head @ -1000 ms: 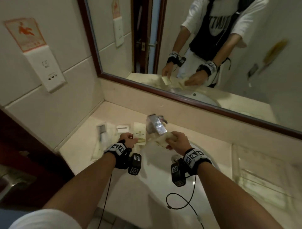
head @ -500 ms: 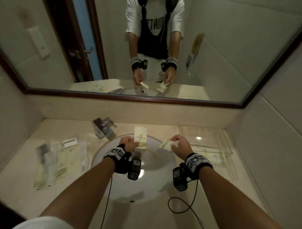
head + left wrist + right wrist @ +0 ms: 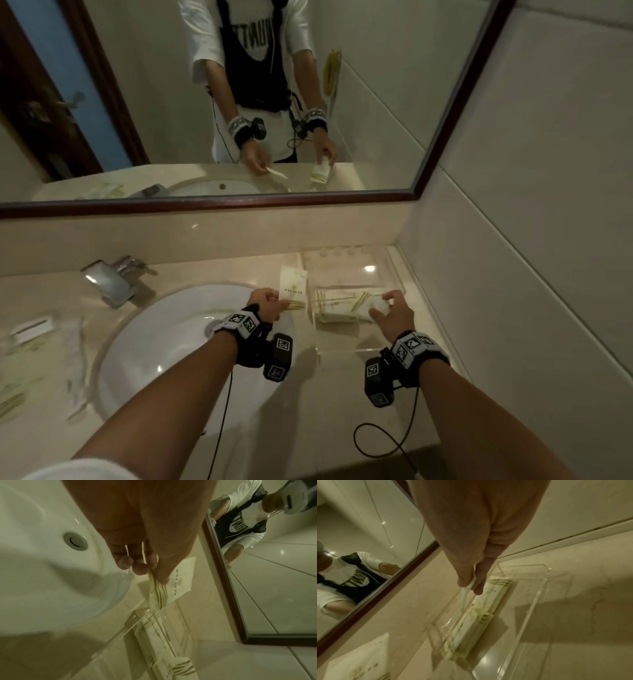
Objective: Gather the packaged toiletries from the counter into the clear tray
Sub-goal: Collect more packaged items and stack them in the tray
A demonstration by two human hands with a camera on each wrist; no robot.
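My right hand (image 3: 388, 313) hangs over the clear acrylic tray (image 3: 394, 277) at the right end of the beige stone counter (image 3: 205, 267), thumb and fingers pinching a thin white sachet (image 3: 464, 595) that dangles edge-down above the cream, green-striped packets (image 3: 337, 306) already stacked inside. To set it well, I judge I should lower it until its bottom edge touches the stack, tip it flat along the same line as the others, and only then let go, so it does not slide against the tray wall or stand on edge. My left hand (image 3: 269, 303) waits just left of the tray, by the rim of the white round basin (image 3: 164, 329), gripping a flat cream sachet with green stripes (image 3: 292, 286) between thumb and fingertips; that one should follow once my right hand is out of the way. More packets (image 3: 30, 346) lie on the counter left of the basin, near the chrome tap (image 3: 109, 277), blurred here, so the gathering looks far from finished.
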